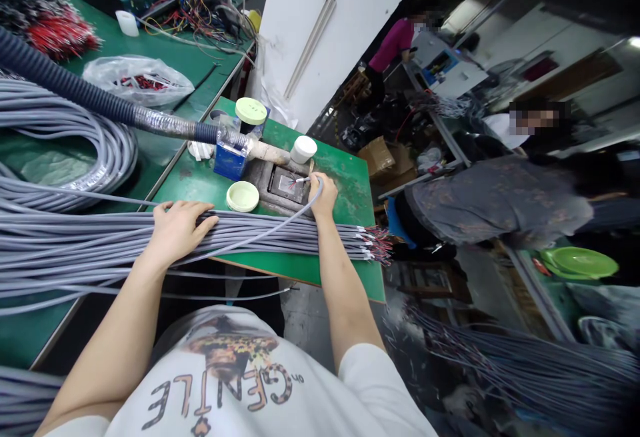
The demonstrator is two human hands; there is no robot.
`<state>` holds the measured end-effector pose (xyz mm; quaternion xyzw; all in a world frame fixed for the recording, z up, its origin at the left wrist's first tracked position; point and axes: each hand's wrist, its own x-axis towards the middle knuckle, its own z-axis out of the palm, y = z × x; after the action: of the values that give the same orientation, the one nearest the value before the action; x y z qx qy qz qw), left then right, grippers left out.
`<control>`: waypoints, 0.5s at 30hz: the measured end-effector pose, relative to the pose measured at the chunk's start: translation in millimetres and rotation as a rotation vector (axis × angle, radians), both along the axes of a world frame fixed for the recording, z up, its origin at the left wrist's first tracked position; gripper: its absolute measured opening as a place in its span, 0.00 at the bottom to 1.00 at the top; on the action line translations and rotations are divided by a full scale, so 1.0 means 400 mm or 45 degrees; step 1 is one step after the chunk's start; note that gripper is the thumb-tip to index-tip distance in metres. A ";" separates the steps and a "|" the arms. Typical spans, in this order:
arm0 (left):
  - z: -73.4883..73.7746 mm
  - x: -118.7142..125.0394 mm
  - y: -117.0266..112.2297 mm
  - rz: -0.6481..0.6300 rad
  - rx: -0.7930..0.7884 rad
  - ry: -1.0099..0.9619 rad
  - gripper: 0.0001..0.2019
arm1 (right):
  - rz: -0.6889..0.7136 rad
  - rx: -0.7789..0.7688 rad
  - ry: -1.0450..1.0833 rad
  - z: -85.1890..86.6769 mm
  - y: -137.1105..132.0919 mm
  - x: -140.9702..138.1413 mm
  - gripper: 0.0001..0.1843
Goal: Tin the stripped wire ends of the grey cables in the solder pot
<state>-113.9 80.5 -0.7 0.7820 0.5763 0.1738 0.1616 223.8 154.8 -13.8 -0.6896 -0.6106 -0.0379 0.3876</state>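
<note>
Head cam: far left there's a big coil of grey cable (113, 150) on the green bench, with a ribbed hose (103, 98) running over it and a clear plastic bag (140, 82) of small red and black bits behind. Next, the left hand (179, 229) is lying palm down across a fat bundle of grey cables (260, 232), thumb spread away from the fingers. Just past the bundle sit a blue box (229, 162) and a pale green round dish (243, 196), then a grimy square pot (284, 182) and a white tub (303, 149). Right hand (324, 196) is closed, pinching one grey cable (301, 214) near its tip, bare wires over the pot, the rest of it looping back across the bundle. Further right, a person in a patterned grey top (495, 194) leans over, near a bright green basin (583, 262).
</note>
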 end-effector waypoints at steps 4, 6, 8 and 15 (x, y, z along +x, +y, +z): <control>-0.002 0.000 0.000 0.004 -0.003 0.000 0.19 | 0.013 0.008 0.016 0.011 -0.010 -0.002 0.18; -0.004 -0.002 0.002 0.007 0.001 -0.003 0.18 | 0.026 0.064 0.062 0.030 -0.029 -0.006 0.18; -0.005 -0.004 0.004 0.009 0.008 -0.016 0.18 | 0.061 0.136 0.115 0.058 -0.064 -0.016 0.18; -0.001 0.051 -0.045 0.038 0.136 -0.743 0.15 | 0.390 0.334 0.111 0.151 -0.281 -0.115 0.12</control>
<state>-93.5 62.5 -1.3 0.6980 0.5069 0.4235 0.2765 177.7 42.3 46.7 -0.5334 -0.6807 -0.0278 0.5013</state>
